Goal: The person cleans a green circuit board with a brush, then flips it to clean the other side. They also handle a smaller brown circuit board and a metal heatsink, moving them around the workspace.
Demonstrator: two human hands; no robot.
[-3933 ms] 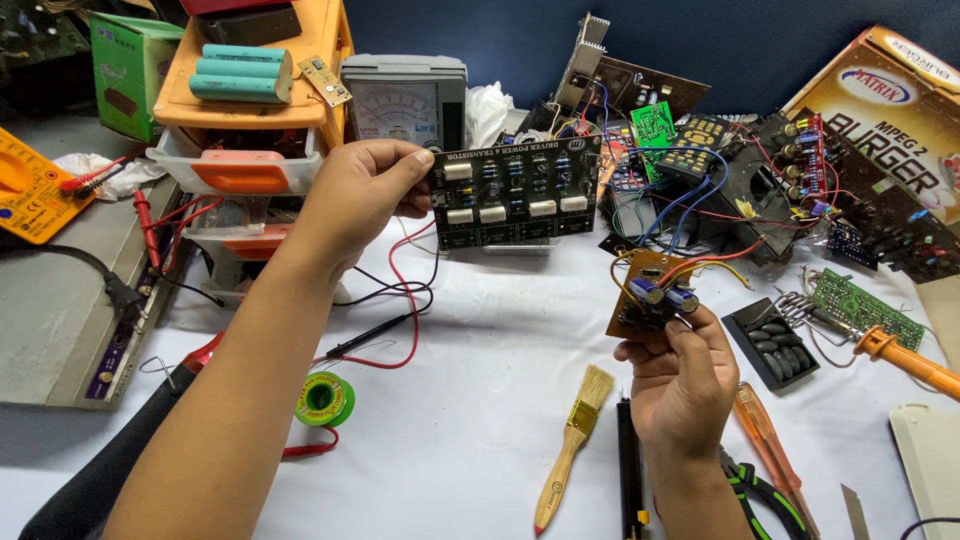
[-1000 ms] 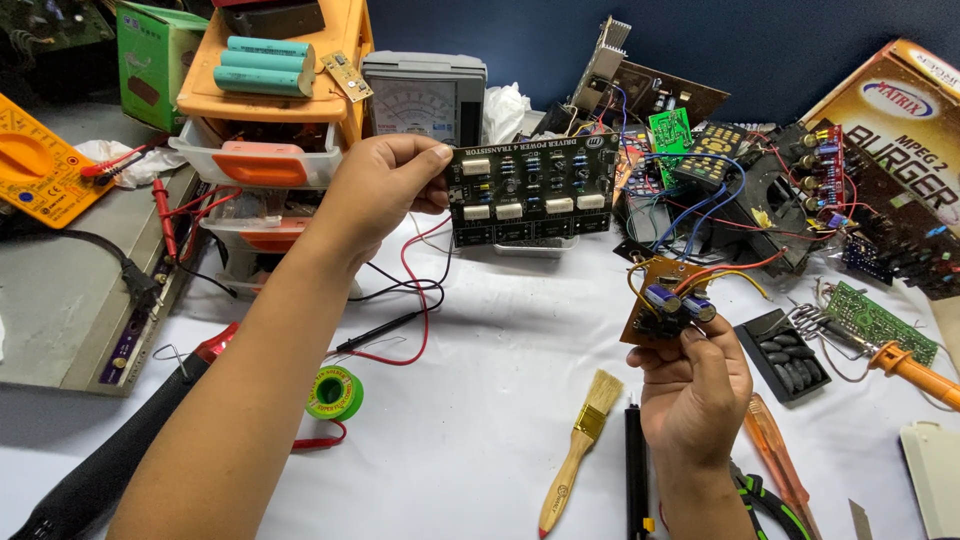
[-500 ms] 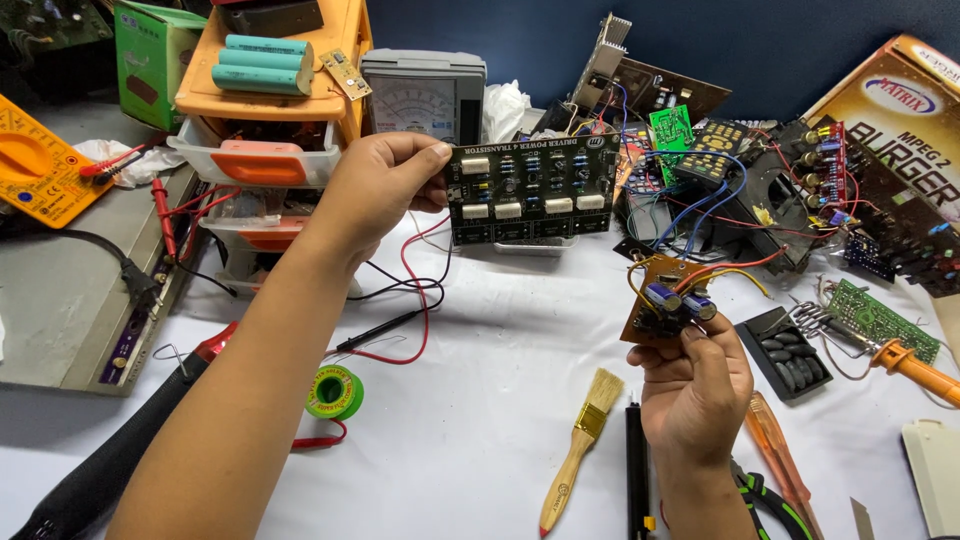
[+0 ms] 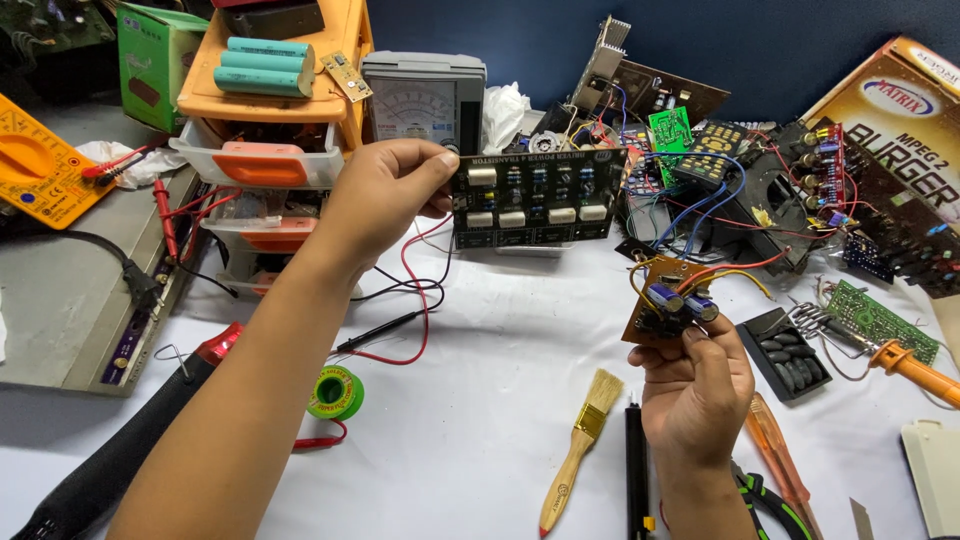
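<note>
Holding black circuit board [image 4: 538,198] — long axis horizontal | face toward camera

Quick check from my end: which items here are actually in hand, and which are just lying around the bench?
In hand:
left hand holds black circuit board
right hand holds small brown board

Lying about:
paintbrush
solder reel
yellow multimeter
soldering iron

Bright, even overhead light. Soft short shadows under the left hand [image 4: 385,195] and forearm on the white bench [image 4: 480,400]. Sharp focus throughout; mild wide-angle bending at edges. No glare.
</note>
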